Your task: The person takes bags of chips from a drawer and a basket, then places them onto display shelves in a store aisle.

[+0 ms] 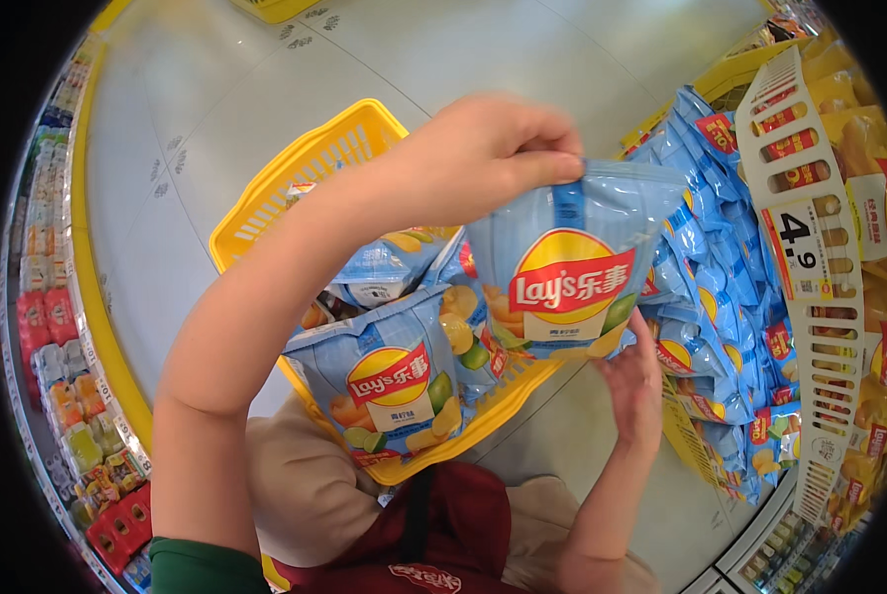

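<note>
My left hand (517, 148) pinches the top edge of a blue Lay's chip bag (569, 260), its thumb on the seal. My right hand (633, 379) is at the lower right of that bag, partly hidden behind it; whether its fingers grip the bag I cannot tell. Below, a yellow plastic basket (488, 427) holds several blue chip bags; one Lay's bag (395, 386) lies face up at its near side. To the right, many blue chip bags (711, 297) are piled in a yellow display bin.
A white slotted divider (815, 223) with a price tag stands at the right, yellow chip bags (878, 312) beyond it. A shelf with a yellow edge (90, 297) and packaged goods curves along the left. The tiled floor (488, 44) stretches away ahead.
</note>
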Available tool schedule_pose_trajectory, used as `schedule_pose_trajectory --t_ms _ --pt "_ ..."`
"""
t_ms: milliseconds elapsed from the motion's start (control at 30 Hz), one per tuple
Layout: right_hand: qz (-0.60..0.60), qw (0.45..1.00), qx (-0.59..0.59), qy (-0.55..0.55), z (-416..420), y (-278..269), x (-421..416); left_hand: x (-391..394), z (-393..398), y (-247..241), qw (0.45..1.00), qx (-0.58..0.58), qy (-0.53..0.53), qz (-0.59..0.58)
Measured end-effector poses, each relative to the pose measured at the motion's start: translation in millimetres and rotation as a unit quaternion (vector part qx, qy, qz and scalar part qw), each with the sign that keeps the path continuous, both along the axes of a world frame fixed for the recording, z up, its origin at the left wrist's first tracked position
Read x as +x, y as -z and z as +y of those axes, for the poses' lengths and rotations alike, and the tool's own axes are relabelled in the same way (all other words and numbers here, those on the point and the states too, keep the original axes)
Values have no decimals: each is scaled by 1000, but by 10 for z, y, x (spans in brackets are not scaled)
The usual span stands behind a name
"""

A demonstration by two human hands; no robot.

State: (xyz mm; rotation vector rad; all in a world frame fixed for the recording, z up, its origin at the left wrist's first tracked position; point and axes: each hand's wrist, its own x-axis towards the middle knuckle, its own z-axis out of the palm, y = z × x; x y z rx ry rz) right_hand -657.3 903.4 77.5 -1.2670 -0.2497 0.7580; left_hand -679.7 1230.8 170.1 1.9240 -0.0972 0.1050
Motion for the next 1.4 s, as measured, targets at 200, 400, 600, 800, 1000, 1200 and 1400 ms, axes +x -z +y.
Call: schedule_pose_trajectory --t_ms 200,400,600,800,1000,1200,1400 --pt "-134 985 -68 -86 105 -203 272 351 -230 -130 986 137 94 -29" --pt "31 999 -25 -2 150 -126 168 657 -368 -10 993 -57 -2 100" --pt "68 983 39 167 -219 -217 631 399 -572 150 964 -183 14 193" --pt "-52 971 -46 228 -476 -254 1599 907 -1131 313 996 -1 61 71" --pt "-182 927 67 320 -854 51 2607 1807 -1256 584 995 51 0 -90" --pt "-219 920 13 325 -930 96 2989 2353 -1401 703 975 154 -66 -145" --pt "-265 911 -110 296 -727 46 2965 2355 -1280 843 871 440 -91 -200"
